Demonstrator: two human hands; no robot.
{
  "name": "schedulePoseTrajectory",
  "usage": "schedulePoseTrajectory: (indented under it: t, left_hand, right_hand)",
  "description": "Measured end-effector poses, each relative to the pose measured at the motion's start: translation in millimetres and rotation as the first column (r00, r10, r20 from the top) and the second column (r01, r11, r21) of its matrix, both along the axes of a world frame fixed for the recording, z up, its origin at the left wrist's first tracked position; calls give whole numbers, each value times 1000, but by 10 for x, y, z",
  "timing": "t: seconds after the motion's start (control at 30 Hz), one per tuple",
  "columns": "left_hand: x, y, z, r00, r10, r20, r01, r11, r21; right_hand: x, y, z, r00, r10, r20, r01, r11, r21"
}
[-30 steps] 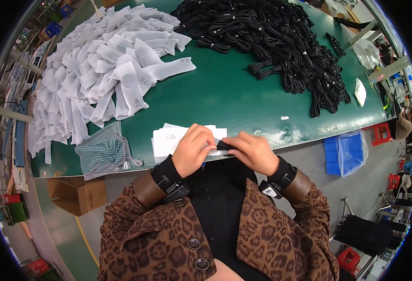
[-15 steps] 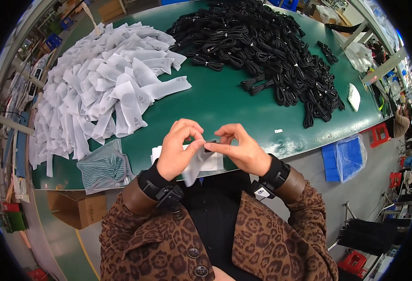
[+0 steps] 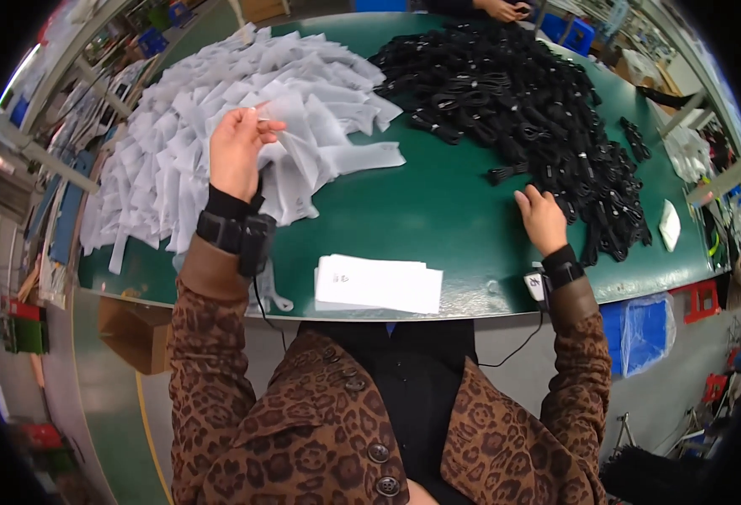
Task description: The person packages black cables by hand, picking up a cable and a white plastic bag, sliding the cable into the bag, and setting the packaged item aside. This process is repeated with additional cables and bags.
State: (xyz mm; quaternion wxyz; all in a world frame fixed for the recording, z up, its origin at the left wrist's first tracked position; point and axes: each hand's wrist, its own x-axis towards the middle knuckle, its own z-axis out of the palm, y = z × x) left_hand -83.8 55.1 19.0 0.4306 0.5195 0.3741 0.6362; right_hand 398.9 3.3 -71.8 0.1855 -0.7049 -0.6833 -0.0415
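Observation:
My left hand (image 3: 237,153) is raised over the pile of translucent white plastic sleeves (image 3: 168,126). Its thumb and fingertips pinch the upper end of one sleeve (image 3: 296,139), which hangs to the right of the hand. My right hand (image 3: 544,223) is at the near edge of the heap of black coiled cables (image 3: 505,93). Its fingers are loosely bent and apart, with nothing visible between them. A tied cable bundle (image 3: 507,173) lies just beyond its fingertips.
White paper sheets (image 3: 379,284) lie at the green table's (image 3: 438,219) front edge. Behind my left forearm, a clear plastic bag (image 3: 279,296) partly shows. A white packet (image 3: 670,225) lies far right. Across the table is another person's hand (image 3: 505,10). A blue bin (image 3: 640,332) stands below right.
My hands were together over the papers with a sleeve and a dark piece. They have parted: the left to the sleeve pile, the right to the cables. The view has shifted.

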Motion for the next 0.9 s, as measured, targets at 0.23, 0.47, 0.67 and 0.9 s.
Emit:
schedulePoseTrajectory:
  t: [0.23,0.47,0.67,0.9]
  left_hand:
    - [-786,-943,-443,667,273,-693,-387,922,-9]
    - [-983,-1957,-961,249,257,-934,-261,946,191]
    - [-887,-1916,-993,115,282,-952,-297,925,238]
    - [629,-1594,-514,592,18,-806,150,980,133]
  right_hand:
    - [-34,-602,-118,972,171,-161,-138,971,197]
    - [-196,-857,-63,923,156,-352,-141,988,67]
    - [-566,-905,113,867,334,-371,-316,942,110]
    - [-753,-1102,84,847,383,-368,-372,922,105]
